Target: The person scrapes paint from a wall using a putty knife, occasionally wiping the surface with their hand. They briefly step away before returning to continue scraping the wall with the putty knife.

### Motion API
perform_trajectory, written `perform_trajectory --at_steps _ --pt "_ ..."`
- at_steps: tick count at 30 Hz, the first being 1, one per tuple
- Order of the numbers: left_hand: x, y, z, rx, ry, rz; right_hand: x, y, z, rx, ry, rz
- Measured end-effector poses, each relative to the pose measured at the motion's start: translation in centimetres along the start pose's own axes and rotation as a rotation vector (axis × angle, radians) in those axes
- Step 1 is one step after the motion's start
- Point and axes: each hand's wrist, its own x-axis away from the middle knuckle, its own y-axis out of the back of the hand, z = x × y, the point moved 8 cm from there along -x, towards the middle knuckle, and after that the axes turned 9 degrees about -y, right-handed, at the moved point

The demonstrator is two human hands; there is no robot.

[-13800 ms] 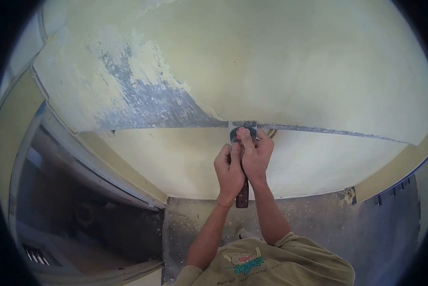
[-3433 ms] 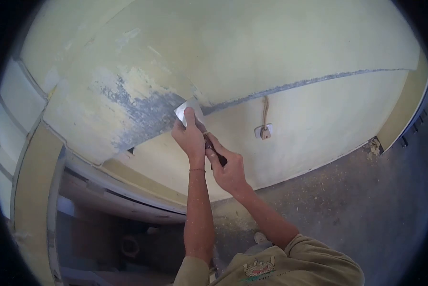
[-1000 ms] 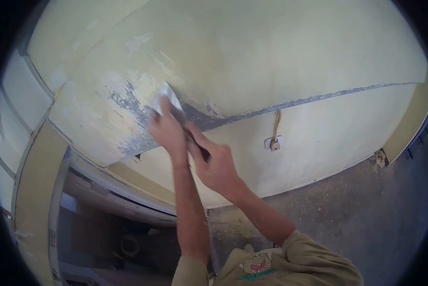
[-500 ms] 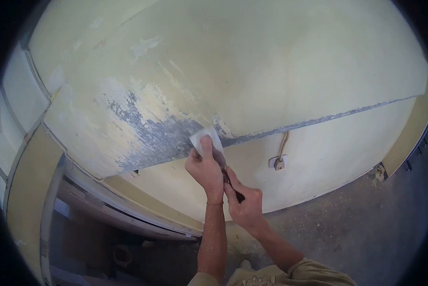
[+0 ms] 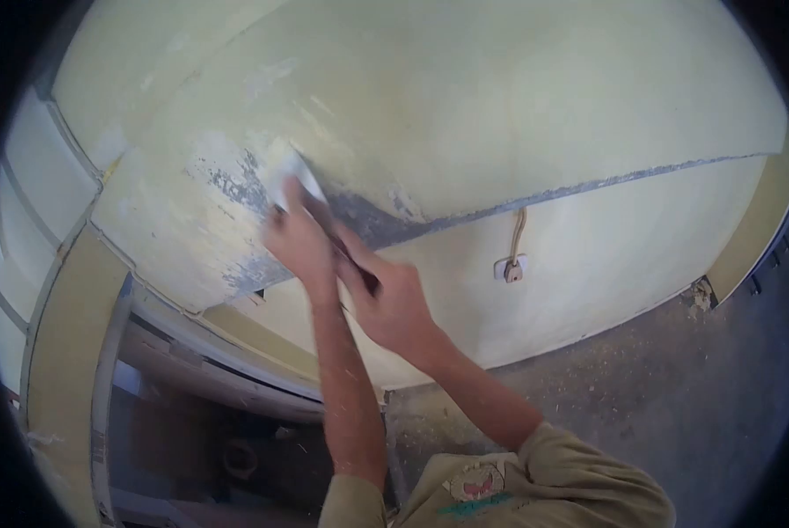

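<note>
A scraper (image 5: 316, 207) with a wide pale blade lies against the wall (image 5: 518, 97), over a patch of grey surface (image 5: 359, 220) with flaked paint around it. My right hand (image 5: 386, 299) is wrapped round its dark handle. Farther up the tool, my left hand (image 5: 299, 242) is closed on it near the blade, with the thumb along the blade's face. Motion blurs the blade and my left fingers slightly.
A socket with a cable (image 5: 511, 267) is on the lower wall. A doorway frame (image 5: 65, 352) stands at the left, with a dark space beside it. Small chips lie on the grey floor (image 5: 579, 396).
Both hands and the scraper have moved up and to the left across the grey patch. The hands still hold the tool.
</note>
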Motion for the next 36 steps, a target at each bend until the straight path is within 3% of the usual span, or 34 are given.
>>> perform_trajectory --at_steps 2,5,8,10,14,16,19,21,23,24,25,27,29,31,33,34,36 --pt "5.4 -1.1 1.9 0.109 0.048 0.059 3.4 2.3 -2.8 -0.019 -0.068 -0.014" --pt "11.7 -3.9 4.2 0.440 0.329 0.151 7.0 5.2 -5.7 -0.008 -0.160 -0.038" --pt "14.1 -5.3 3.8 0.455 0.327 0.177 7.9 7.4 -7.4 0.073 -0.229 -0.126" --pt "15.1 -5.9 3.9 0.548 0.442 0.169 7.7 7.9 -7.6 0.109 -0.183 -0.139" --pt "14.8 -6.3 3.9 0.552 0.391 0.121 7.3 7.9 -8.1 0.146 -0.212 -0.106" --pt "14.4 -6.2 4.1 0.518 0.333 0.105 7.0 7.9 -7.1 0.179 -0.061 -0.143" --pt "10.3 -5.4 3.0 0.556 0.330 0.099 3.7 6.4 -4.7 0.189 -0.213 -0.012" --pt "6.7 -4.2 0.9 0.351 0.176 0.089 2.1 4.5 -3.4 0.104 0.008 -0.096" --pt "1.5 -2.9 -0.6 0.195 -0.117 -0.035 -0.9 2.6 -0.3 0.040 0.047 -0.047" --pt "-2.3 -2.0 -0.3 -0.114 -0.167 -0.003 -2.9 1.5 2.3 0.024 0.080 -0.021" --pt "-5.1 -1.2 -4.6 -0.254 -0.190 0.027 -4.8 0.4 4.8 0.002 0.115 0.000" --pt "-8.2 -0.2 -8.4 0.020 -0.208 -0.025 -7.5 -1.6 7.7 -0.044 0.120 0.025" --pt "-7.7 0.3 -8.7 0.078 -0.061 -0.006 -6.8 -1.7 7.4 -0.064 0.137 -0.001" --pt "-6.6 0.5 -4.2 -0.275 -0.189 -0.049 -4.7 -1.6 4.8 -0.070 0.071 0.005" --pt "-0.2 -0.3 0.0 0.107 -0.032 -0.005 -0.7 0.0 -0.1 -0.065 -0.021 0.026" --pt "2.6 -0.3 1.6 0.118 -0.041 -0.028 1.2 0.8 -2.4 -0.069 -0.029 0.014" --pt "7.5 -1.3 3.3 0.311 0.155 0.024 4.7 2.6 -5.0 0.013 -0.028 -0.006"
